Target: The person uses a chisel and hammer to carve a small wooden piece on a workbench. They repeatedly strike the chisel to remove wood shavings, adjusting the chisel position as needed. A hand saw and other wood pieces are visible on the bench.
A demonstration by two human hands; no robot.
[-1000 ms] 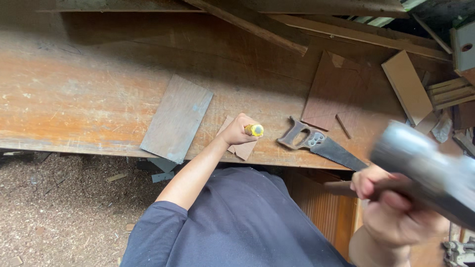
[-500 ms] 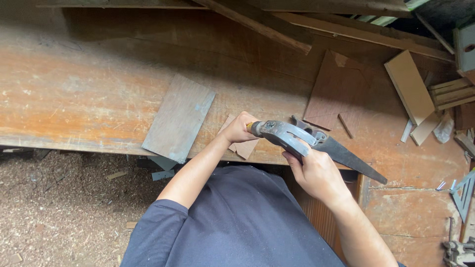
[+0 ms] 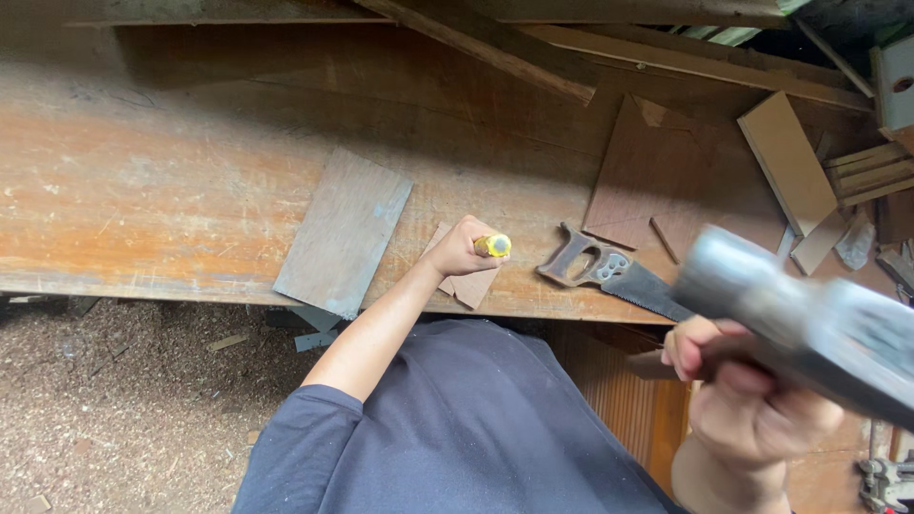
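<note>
My left hand (image 3: pixel 460 250) is closed around a yellow-handled tool (image 3: pixel 494 246), held upright on a small flat piece of wood (image 3: pixel 470 285) at the front edge of the worn wooden workbench (image 3: pixel 143 190). My right hand (image 3: pixel 752 405) grips the handle of a hammer (image 3: pixel 809 319). It is raised close to the camera at the lower right, and its grey head is blurred. The hammer is well apart from the yellow tool. The tool's tip is hidden by my left hand.
A handsaw (image 3: pixel 609 275) lies on the bench just right of the yellow tool. A grey board (image 3: pixel 345 231) lies to its left, overhanging the edge. Brown panels (image 3: pixel 647 171) and offcuts (image 3: pixel 786 162) lie at the back right. Sawdust covers the floor (image 3: pixel 114 409).
Half a second ago the hammer head was down on the yellow tool's end. Now my right hand has swung it back up to the lower right. My left hand has stayed put.
</note>
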